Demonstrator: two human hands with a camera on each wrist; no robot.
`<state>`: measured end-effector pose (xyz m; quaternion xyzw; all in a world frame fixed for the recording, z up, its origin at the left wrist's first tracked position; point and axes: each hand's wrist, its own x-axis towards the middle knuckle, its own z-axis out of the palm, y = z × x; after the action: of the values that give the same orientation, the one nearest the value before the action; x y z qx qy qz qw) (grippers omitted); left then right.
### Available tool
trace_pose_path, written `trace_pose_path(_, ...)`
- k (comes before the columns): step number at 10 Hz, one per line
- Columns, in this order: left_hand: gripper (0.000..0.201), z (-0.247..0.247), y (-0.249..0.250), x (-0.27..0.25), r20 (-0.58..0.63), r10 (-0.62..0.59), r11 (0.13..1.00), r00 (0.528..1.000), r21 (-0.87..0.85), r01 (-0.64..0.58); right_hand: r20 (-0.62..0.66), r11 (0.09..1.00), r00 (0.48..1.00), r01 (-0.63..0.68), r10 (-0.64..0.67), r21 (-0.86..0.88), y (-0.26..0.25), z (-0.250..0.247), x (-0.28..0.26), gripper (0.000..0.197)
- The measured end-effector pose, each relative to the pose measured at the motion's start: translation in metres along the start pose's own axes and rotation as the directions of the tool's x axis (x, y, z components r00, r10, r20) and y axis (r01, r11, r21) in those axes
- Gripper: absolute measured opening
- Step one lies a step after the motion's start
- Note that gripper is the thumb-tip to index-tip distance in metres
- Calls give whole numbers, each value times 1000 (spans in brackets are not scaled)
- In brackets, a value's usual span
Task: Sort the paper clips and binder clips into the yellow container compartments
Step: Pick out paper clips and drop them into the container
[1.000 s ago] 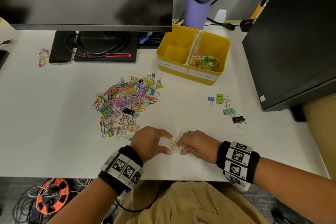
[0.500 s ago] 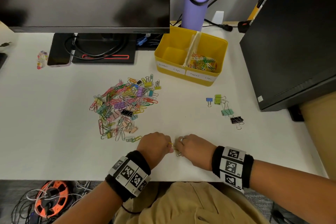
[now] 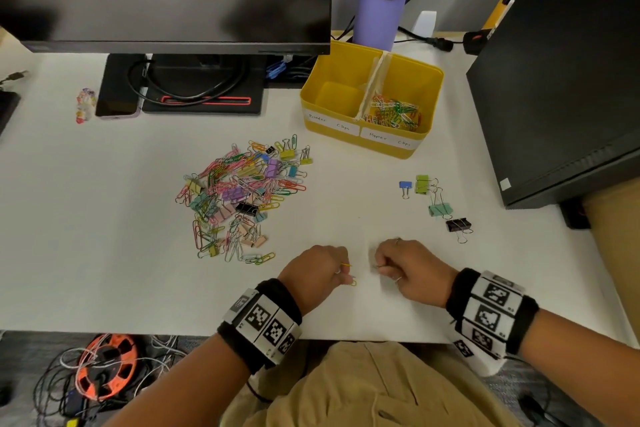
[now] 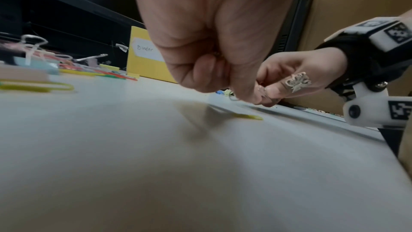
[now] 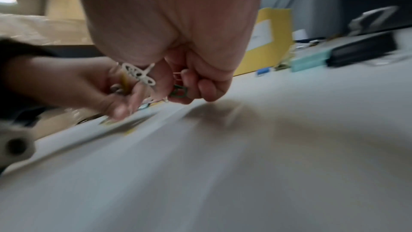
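- Two hands work at the desk's near edge, apart, each curled round paper clips; most of the sorting remains
- Pile [image 3: 239,198]: mixed paper and binder clips lie left of centre on the desk [image 3: 104,253], well apart from the container
- Left hand [image 3: 317,274]: pinches a yellow clip [image 3: 346,265]; another yellow clip [image 3: 353,282] lies on the desk just under its fingertips, so gather that too
- Right hand [image 3: 407,269]: fingers are curled round a few clips; hold them closed for the carry
- Container [image 3: 429,80]: paper clips belong in the right compartment, already holding some; the left, labelled binder, looks empty
- Binder clips [image 3: 436,204]: four sit loose right of centre, for the left compartment
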<state>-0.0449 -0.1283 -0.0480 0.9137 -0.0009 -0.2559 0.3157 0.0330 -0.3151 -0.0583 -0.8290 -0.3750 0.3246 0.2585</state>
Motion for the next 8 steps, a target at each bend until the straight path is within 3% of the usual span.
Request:
trace_pose_path(1, 25, 3, 5, 5, 35, -29, 999, 999, -17, 30, -80, 996, 994, -69, 74, 63, 6, -10, -5, 34)
trace_pose_path(2, 30, 2, 10, 8, 115, -58, 992, 992, 114, 44, -101, 989, 985, -135, 141, 59, 10, -14, -4, 35)
trace_pose_path(3, 35, 6, 15, 5, 185, -93, 930, 978, 367, 19, -128, 979, 972, -191, 198, 69, 9, -21, 3, 27)
trace_pose_path(4, 40, 13, 16, -1, 230, -102, 867, 968, 498, -27, -183, 971, 955, -214, 231, 106, -3, -41, 16, 29)
trace_pose_path(5, 41, -9, 21, 10, 216, -60, 863, 975, 502, -59, -337, 966, 914, -166, 226, 200, -21, -84, 35, 24)
trace_pose_path(6, 32, -68, 45, 42, 31, 28, 977, 999, 211, -34, -434, 922, 844, -161, 314, 352, -29, -134, 64, 13)
trace_pose_path(7, 17, -134, 79, 87, -162, 63, 962, 985, -254, -104, -421, 820, 783, -188, 457, 541, -21, -164, 96, 23)
trace_pose_path(8, 27, -167, 96, 146, -204, -111, 956, 973, -288, 49, -384, 827, 785, -273, 486, 491, -13, -175, 115, 19)
